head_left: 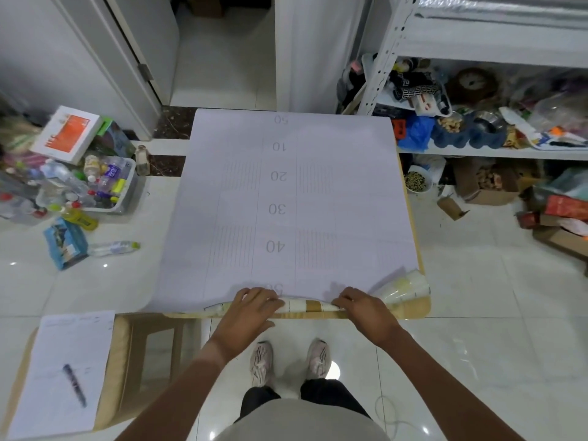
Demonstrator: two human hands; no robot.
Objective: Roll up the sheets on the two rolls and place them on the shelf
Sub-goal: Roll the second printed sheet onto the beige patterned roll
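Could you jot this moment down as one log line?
step: rolling started | left hand, right hand: gripping rolled near edge | large white numbered paper sheet: mostly flat on table

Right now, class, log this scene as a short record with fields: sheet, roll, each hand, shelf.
sheet: large numbered sheet spread flat over the table
roll: near edge just started, rolled part between the hands
left hand: fingers curled on the roll
right hand: fingers curled on the roll
shelf: far right, cluttered lower level
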